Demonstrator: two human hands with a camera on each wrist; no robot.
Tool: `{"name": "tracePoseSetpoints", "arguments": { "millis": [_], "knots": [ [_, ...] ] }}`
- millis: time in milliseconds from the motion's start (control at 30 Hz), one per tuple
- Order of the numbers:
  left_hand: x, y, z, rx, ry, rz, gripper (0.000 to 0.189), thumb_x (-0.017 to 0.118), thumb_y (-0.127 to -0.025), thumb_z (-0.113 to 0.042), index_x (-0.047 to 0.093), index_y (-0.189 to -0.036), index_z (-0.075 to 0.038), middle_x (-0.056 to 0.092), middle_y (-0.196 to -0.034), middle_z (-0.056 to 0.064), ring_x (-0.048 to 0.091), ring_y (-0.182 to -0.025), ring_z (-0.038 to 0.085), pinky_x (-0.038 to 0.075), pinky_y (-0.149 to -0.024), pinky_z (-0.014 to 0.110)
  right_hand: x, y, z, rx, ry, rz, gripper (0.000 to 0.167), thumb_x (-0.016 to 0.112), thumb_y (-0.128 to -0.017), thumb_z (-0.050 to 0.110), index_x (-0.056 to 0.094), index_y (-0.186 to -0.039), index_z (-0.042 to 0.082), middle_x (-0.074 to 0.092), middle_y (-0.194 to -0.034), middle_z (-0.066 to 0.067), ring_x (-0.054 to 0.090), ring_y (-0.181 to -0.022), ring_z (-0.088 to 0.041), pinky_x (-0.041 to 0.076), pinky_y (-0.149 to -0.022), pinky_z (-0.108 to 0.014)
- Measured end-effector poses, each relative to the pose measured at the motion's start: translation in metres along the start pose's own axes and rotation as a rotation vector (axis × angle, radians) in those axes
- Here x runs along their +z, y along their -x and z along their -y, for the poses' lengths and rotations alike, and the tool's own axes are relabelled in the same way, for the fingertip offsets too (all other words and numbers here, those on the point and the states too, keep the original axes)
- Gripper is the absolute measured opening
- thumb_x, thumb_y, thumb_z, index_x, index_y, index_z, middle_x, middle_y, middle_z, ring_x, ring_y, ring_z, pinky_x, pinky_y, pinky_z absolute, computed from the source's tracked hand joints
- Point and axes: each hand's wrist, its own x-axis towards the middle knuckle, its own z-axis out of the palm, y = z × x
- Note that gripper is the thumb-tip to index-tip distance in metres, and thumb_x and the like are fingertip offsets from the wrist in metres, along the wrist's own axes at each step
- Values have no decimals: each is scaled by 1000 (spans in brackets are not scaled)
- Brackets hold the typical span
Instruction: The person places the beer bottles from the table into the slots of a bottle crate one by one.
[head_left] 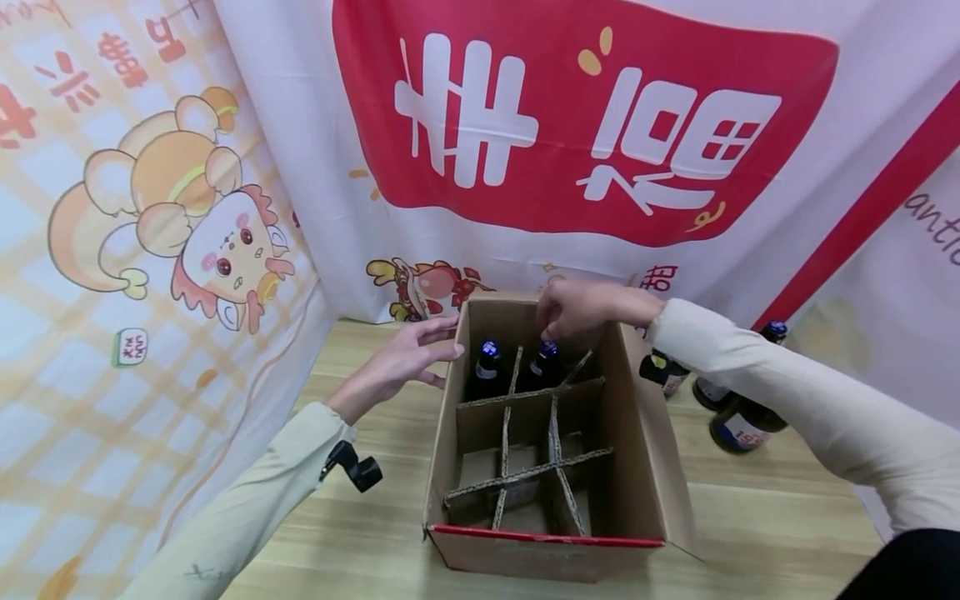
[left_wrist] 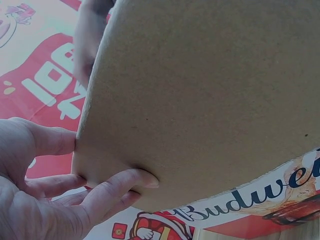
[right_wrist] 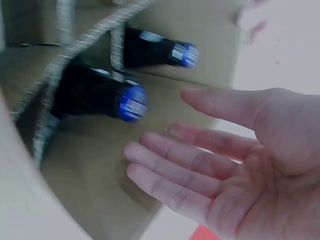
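Note:
A cardboard box [head_left: 645, 467] stands open on the table, with cardboard dividers [head_left: 480, 403] inside. Two dark bottles with blue caps stand in its far compartments: a left bottle [head_left: 488, 358] and a middle bottle [head_left: 546, 360]. Over the box's far end, my right hand [head_left: 577, 308] is just beyond the middle bottle's cap. In the right wrist view its fingers [right_wrist: 175, 165] are extended, apart from the caps. My left hand [head_left: 397, 358] touches the box's left side near the far corner. Fairly straight fingers [left_wrist: 115, 192] press the brown cardboard in the left wrist view.
Several dark bottles [head_left: 742, 425] stand on the table right of the box, partly hidden by my right sleeve. A box flap [head_left: 671, 467] hangs outward on the right. Printed cloths [head_left: 285, 125] rise behind and left of the wooden table [head_left: 360, 517].

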Motion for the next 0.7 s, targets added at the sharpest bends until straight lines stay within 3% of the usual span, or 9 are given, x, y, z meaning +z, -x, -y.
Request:
{"name": "tracePoseSetpoints", "arguments": {
  "millis": [167,433,700],
  "knots": [
    [1,0,-1,5,-2,9,72,66,-101,-12,32,-164,-9,36,-166,21,53,-138,44,66,-85,44,-19,18,-12,-27,-108,-104,22,68,-100,8,73,-118,-5,74,-109,-17,72,-94,-28,65,-83,-40],
    [-2,0,1,12,-11,9,72,66,-101,-12,32,-164,-8,34,-167,21,51,-140,45,66,-85,43,-23,41,-31,-29,-131,-371,13,71,-98,7,77,-107,0,77,-99,-16,75,-85,-29,67,-83,-41],
    [-2,-1,1,9,-15,9,70,65,-102,-13,33,-164,-10,34,-167,20,50,-140,44,66,-86,43,-18,56,-42,29,-151,-492,17,74,-96,7,77,-112,0,78,-106,-18,76,-89,-29,66,-84,-46]
  ]
}}
